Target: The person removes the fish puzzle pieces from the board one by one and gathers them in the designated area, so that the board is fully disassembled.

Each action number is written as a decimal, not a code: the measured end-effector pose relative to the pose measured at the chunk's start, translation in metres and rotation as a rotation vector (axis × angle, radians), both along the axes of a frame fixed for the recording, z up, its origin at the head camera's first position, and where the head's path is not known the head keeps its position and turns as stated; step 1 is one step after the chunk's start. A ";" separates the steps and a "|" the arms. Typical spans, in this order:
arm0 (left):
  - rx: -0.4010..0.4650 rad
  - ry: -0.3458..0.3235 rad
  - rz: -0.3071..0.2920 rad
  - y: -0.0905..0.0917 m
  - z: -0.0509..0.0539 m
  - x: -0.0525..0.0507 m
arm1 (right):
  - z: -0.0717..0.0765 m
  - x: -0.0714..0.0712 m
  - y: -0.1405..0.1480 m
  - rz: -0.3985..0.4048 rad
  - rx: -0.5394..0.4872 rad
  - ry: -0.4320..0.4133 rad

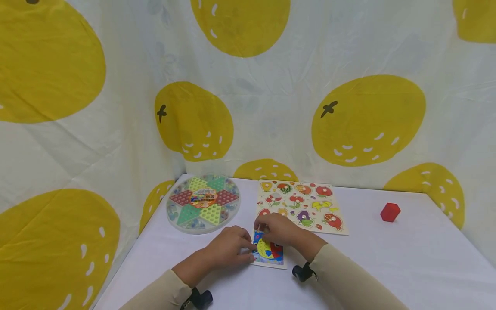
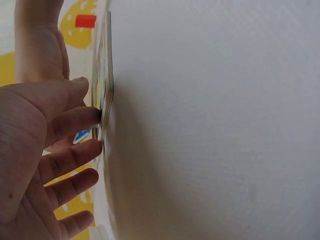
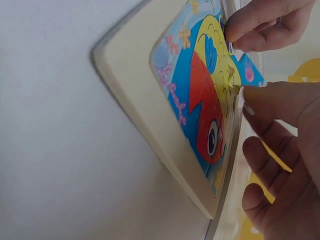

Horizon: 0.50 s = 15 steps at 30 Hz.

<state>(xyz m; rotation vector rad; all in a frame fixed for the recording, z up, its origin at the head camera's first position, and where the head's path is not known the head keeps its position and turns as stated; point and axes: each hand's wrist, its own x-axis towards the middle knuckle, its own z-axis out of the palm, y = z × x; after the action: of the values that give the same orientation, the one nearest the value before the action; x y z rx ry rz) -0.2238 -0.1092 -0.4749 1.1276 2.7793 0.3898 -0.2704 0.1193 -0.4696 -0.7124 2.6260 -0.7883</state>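
Observation:
A small wooden jigsaw puzzle (image 1: 267,259) with a red and yellow fish picture lies on the table in front of the person. My left hand (image 1: 231,247) comes from its left, and a fingertip touches the puzzle's left side; the fingers are mostly straight in the left wrist view. Over the puzzle's far part, my right hand (image 1: 280,230) pinches a blue puzzle piece (image 3: 250,71) with a pink mark between thumb and finger. The piece stands tilted above the board in the right wrist view. Part of its edge is hidden by the fingertips.
A round Chinese checkers board (image 1: 178,214) lies at the back left. Behind the puzzle is a wooden fruit peg board (image 1: 329,206). A red block (image 1: 390,212) sits on the right of the white table (image 1: 426,258). A patterned curtain (image 1: 271,120) hangs behind.

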 end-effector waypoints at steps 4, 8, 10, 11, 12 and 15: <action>0.008 0.011 -0.011 0.000 -0.001 0.000 | 0.000 0.000 0.004 0.011 -0.039 0.006; 0.014 0.029 -0.022 -0.001 -0.001 0.000 | 0.003 -0.001 0.010 0.026 -0.116 0.001; 0.014 0.039 -0.024 -0.001 0.000 0.000 | 0.005 -0.002 0.014 0.019 -0.144 0.006; 0.012 0.042 -0.024 -0.001 0.000 0.000 | 0.007 -0.003 0.017 0.008 -0.151 0.007; 0.012 0.046 -0.024 -0.001 0.001 0.001 | 0.008 -0.003 0.019 -0.004 -0.152 0.007; 0.009 0.048 -0.015 0.000 0.004 0.002 | 0.012 -0.004 0.028 -0.047 -0.137 0.000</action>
<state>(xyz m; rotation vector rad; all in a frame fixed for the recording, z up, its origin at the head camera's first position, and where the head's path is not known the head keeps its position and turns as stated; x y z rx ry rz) -0.2218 -0.1092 -0.4709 1.1740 2.8116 0.3793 -0.2741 0.1476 -0.4574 -0.6889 2.6164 -0.9898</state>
